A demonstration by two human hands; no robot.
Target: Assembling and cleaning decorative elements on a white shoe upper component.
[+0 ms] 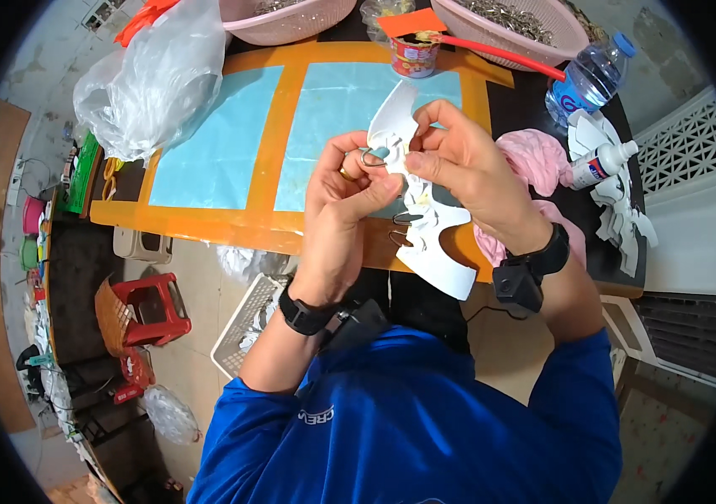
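Above the near edge of the table I hold a white, curvy-edged cut-out strip [440, 265], with crumpled white bits along its middle. My left hand [339, 197] is closed, thumb and fingers pinching the strip's left side beside a small metal ring [367, 158]. On the strip's right side, my right hand [477, 181] grips between thumb and bent fingers. Further dark wire loops [397, 238] stick out from the strip's left side, lower down. The fingers hide part of the strip's upper middle.
Light-blue panels [337, 109] with orange tape cover the table. A plastic bag [156, 84] lies at left. Two pink baskets [286, 23] of metal pieces, a cup [414, 60] and a water bottle [590, 80] stand behind. Pink cloth [534, 160], a white bottle [603, 165] and white cut-outs [622, 223] are right.
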